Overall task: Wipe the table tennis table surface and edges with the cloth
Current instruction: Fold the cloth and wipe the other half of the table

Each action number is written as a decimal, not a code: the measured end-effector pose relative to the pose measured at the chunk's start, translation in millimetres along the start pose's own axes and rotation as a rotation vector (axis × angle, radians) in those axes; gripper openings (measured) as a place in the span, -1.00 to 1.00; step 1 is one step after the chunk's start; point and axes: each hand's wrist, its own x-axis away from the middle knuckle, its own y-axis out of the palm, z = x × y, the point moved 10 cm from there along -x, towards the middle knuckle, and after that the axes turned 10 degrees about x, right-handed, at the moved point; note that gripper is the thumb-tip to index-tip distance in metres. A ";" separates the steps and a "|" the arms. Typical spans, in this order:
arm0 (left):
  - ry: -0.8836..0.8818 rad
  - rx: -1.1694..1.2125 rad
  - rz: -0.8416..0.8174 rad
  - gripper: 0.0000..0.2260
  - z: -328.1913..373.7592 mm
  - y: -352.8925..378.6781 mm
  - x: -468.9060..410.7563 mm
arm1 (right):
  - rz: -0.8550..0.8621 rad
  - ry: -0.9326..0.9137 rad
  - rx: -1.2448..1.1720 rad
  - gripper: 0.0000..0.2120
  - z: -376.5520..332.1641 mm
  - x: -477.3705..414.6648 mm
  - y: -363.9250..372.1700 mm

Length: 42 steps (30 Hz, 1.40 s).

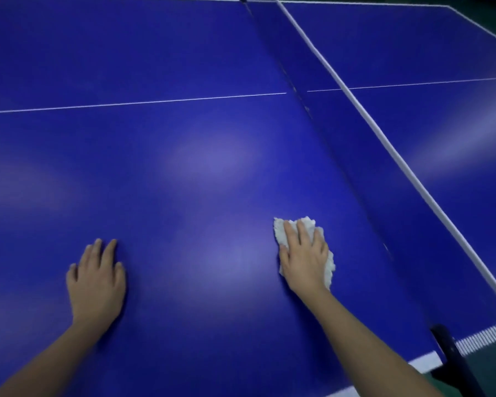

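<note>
**Cloth** [280, 233]: white, small, crumpled, with ragged borders. It lies flat on the table [212, 124], on the near half and close to the net [384, 138].

- Handling, judged: light, soft and limp. It should bunch or fold under a sideways push and slide easily on the smooth blue top. Not fragile.
- Hold: the right hand [305, 259] lies palm-down on it, fingers straight and slightly spread, pressing rather than pinching. Cloth shows beyond the fingertips and along the outer side.
- Where to take it: a flat palm over the middle keeps it spread for the surface. For the edges, wrapping it over the white border [424, 362] with a curled grip would likely serve better.

**Left hand** [98, 279]: flat on bare table, fingers straight, well apart from the cloth and holding nothing.
</note>
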 end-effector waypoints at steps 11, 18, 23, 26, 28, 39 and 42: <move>-0.063 -0.084 -0.034 -0.48 -22.2 18.5 -7.5 | 0.042 -0.082 -0.016 -0.58 -99.6 -245.9 -13.3; -0.056 -0.102 -0.032 -0.49 -23.6 16.8 -6.8 | 0.129 -0.809 0.197 -0.62 -343.3 -172.1 -24.2; -0.045 -0.107 -0.011 -0.50 -21.4 16.5 -8.0 | 0.005 -1.091 0.164 -0.56 -386.5 -40.2 9.8; -0.051 -0.083 -0.005 -0.50 -19.6 14.2 -8.4 | 0.028 -1.020 0.106 -0.57 -344.1 -89.3 -5.7; -0.053 -0.072 -0.011 -0.51 -20.3 13.9 -7.2 | 0.040 -0.817 0.106 -0.56 -270.6 -151.0 -12.9; -0.021 -0.023 -0.012 -0.51 -18.3 18.7 -4.4 | -0.015 -0.132 0.126 -0.47 77.4 -15.5 6.1; 0.000 -0.012 0.003 -0.53 -14.1 15.6 -4.5 | 0.077 -0.259 0.123 -0.50 19.7 85.3 7.4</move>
